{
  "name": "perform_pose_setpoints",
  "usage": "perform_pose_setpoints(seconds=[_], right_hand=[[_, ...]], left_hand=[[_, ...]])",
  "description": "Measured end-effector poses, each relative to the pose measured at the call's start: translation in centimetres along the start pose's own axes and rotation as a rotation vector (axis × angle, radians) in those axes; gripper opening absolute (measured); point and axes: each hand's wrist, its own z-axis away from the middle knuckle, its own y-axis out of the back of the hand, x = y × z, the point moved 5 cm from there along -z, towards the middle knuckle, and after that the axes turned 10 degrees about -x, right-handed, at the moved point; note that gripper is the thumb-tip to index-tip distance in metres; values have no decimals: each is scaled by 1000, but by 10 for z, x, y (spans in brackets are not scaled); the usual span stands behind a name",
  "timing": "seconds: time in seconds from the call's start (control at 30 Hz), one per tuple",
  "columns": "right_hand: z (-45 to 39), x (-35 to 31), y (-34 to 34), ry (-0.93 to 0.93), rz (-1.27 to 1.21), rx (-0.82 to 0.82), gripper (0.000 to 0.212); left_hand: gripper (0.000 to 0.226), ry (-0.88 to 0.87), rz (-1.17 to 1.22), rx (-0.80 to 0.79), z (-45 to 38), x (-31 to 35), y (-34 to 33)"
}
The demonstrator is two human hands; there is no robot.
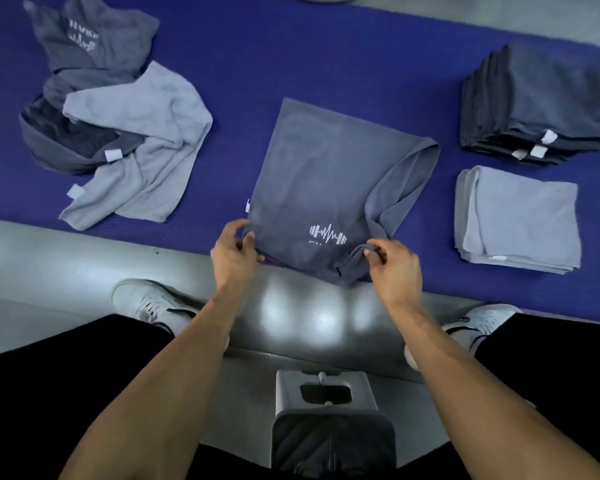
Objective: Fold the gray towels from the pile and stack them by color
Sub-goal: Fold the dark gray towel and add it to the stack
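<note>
The blue mat spreads across the gray floor and carries everything. At its far left lies the pile of unfolded towels, dark and light gray tangled together, limp and creased. At the right stand 2 finished stacks: the dark gray stack farther away and the light gray stack nearer, apart from each other.

In the middle of the mat lies the dark gray towel now being folded, part way done, with a white printed logo near its close edge. Its right side is doubled over loosely and sags in a soft curve, so the cloth looks thin, light and floppy, with no stiffness to hold a crease by itself. It will likely drape and slide on the mat if tugged from 1 side only.

The left hand pinches the towel's near left corner between thumb and fingers. The right hand has its grip clamped on the bunched near right corner.

Judged from this, the corners are the right places to hold: both kept level and taut, so the edges meet squarely. A white tag shows at the towel's left edge. Once folded, it belongs on the dark gray stack.
</note>
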Motion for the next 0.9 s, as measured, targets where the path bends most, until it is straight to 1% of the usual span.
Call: perform_pose_setpoints(seconds=[0.1, 0.2, 0.23, 0.3, 0.33, 0.4, 0.43, 0.47, 0.5, 0.57, 0.63, 0.67, 0.7, 0.73, 0.8, 0.83, 0.87, 0.9], right_hand=[[8, 9, 43, 5, -86, 148, 20], [14, 13, 79, 63, -172, 224, 19], [16, 11, 91, 107, -209, 235, 17], [23, 3, 117, 194, -279, 252, 12], [28, -3, 131, 229, -301, 263, 11], [37, -17, 159, 257, -347, 256, 11], [41, -25, 174, 270, -377, 250, 11], [46, -34, 190, 301, -402, 266, 12], [53, -46, 207, 346, -416, 317, 12], [68, -68, 242, 432, -449, 486, 12], [82, -86, 272, 460, -481, 642, 15], [82, -93, 282, 450, -472, 671, 16], [78, -99, 290, 424, -435, 651, 17], [70, -105, 295, 381, -357, 595, 17], [44, -112, 297, 275, -132, 428, 18], [29, -112, 295, 214, -75, 332, 21], [14, -109, 293, 153, -71, 245, 24], [1, -106, 291, 102, -115, 183, 27]], left_hand=[[16, -191, -99, -137, 7, 50, -5], [32, -299, -270, -292, 18, 95, -11], [32, -333, -295, -312, 22, 110, -11], [20, -396, -289, -297, 30, 140, -5], [18, -423, -259, -303, 36, 155, -1], [31, -499, -230, -308, 45, 184, 4], [30, -559, -259, -293, 54, 202, 6], [24, -624, -301, -267, 62, 219, 9], [16, -687, -304, -228, 71, 237, 13], [6, -800, -199, -142, 94, 269, 24], [5, -870, -26, -57, 109, 289, 34], [8, -870, 18, -35, 112, 296, 37], [10, -843, 0, -35, 111, 302, 36], [11, -784, -77, -56, 103, 307, 33], [15, -652, -350, -118, 80, 314, 24], [17, -611, -487, -137, 68, 318, 20], [18, -590, -559, -137, 55, 322, 16], [19, -580, -576, -124, 43, 327, 13]])
